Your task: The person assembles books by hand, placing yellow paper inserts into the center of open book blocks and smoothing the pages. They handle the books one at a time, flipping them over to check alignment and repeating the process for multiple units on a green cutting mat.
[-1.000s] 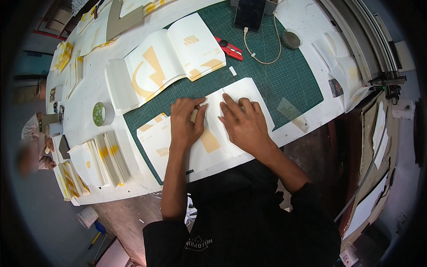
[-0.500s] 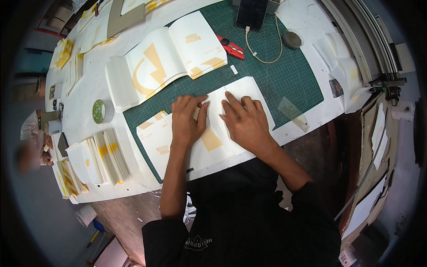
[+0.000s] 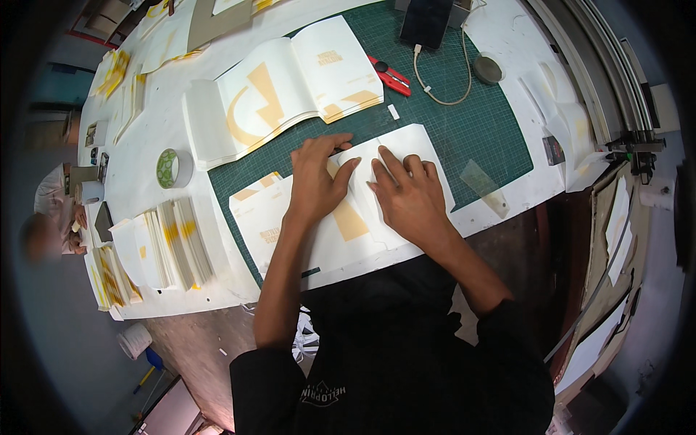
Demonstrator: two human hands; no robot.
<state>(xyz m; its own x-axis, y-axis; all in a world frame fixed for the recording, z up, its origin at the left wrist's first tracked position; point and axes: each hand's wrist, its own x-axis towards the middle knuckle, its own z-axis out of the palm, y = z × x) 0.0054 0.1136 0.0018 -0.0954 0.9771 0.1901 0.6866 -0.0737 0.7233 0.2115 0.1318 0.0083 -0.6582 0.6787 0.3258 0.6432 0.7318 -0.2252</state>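
A white paper cover (image 3: 264,212) printed with pale yellow-orange shapes lies in front of me, partly on the green mat, with a white section on its right. My left hand (image 3: 316,180) rests over its middle, fingers reaching toward the far edge and thumb spread away from them. Beside it, my right hand (image 3: 412,194) lies on the white section, index finger stretched forward and the other fingers partly bent. Neither hand shows anything gripped. The hands hide part of the print between them. Beyond them a stack of similar printed covers (image 3: 279,101) lies spread out.
The green cutting mat (image 3: 500,123) carries a red-handled cutter (image 3: 391,77), a cabled phone (image 3: 426,23) and a clear plastic strip (image 3: 482,187). Left stand a tape roll (image 3: 174,169) and bundled booklets (image 3: 172,243). A round dark tin (image 3: 488,68) sits right. Another person works far left.
My left thumb has spread farther from the fingers, and the left fingertips reach farther across the cover. My right hand stays on the white section. The whole view has shifted slightly.
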